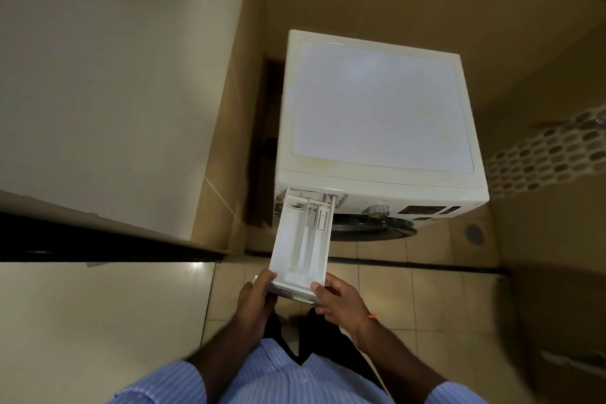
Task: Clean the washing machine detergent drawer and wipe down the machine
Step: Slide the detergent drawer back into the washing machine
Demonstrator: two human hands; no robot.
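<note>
A white front-loading washing machine [380, 108] stands against the tiled wall, seen from above. Its white detergent drawer [300, 246] is pulled far out of the slot at the machine's upper left front, compartments facing up. My left hand [254, 300] grips the drawer's front panel at its left corner. My right hand [341, 300] holds the right corner of the same panel, thumb on the rim. The machine's dial [378, 208] and dark door rim [377, 229] show beside the drawer.
A pale wall [108, 75] closes in on the left, with a dark narrow gap [264, 147] between it and the machine. Beige floor tiles [410, 292] lie underfoot, crossed by a dark threshold strip. A mosaic tile band [551, 157] runs on the right.
</note>
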